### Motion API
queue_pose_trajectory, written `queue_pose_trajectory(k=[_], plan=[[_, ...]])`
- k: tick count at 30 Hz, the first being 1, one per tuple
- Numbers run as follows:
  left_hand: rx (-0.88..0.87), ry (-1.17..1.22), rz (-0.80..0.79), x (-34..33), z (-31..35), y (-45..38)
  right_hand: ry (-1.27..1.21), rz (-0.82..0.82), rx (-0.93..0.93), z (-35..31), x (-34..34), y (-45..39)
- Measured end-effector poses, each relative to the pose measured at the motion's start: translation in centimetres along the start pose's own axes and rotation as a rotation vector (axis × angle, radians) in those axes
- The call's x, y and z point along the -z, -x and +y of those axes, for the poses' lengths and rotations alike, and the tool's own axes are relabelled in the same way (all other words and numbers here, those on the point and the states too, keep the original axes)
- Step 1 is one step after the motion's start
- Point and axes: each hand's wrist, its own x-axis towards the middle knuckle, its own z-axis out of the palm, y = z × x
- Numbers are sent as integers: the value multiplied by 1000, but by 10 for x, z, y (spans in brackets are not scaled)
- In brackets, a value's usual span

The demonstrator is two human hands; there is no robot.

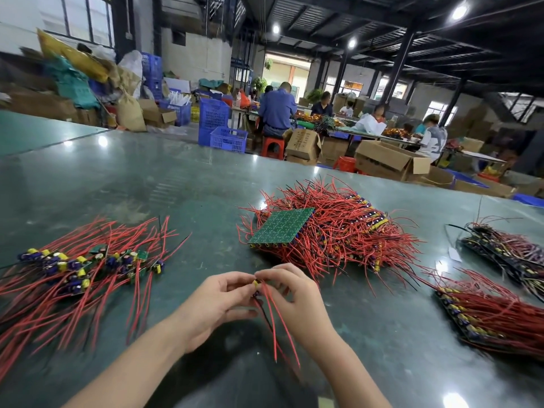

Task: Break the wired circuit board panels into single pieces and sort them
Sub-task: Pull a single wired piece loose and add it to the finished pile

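My left hand (219,301) and my right hand (290,293) meet above the near middle of the table, both pinching a small strip of circuit board pieces (257,285) with yellow parts. Its red and black wires (275,325) hang down toward me. Behind my hands lies a big heap of wired panels (338,231) with one green panel (281,225) face down on top. To the left lies a spread of single separated pieces (79,266) with long red wires.
Two more stacks of wired panels lie at the right: one near (488,313), one farther back (509,254). The green table (147,184) stretches far back. Beyond its far edge, people sit at other benches among cardboard boxes (388,160) and blue crates (228,138).
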Motion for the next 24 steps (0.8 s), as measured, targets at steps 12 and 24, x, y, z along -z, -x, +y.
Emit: queue_pose_trajectory(k=[12, 24], plan=[[-153, -267, -14, -5, -1, 3, -397, 16, -435, -8, 9, -3], [-182, -481, -71, 2, 2, 3, -473, -54, -617, 7, 32, -6]])
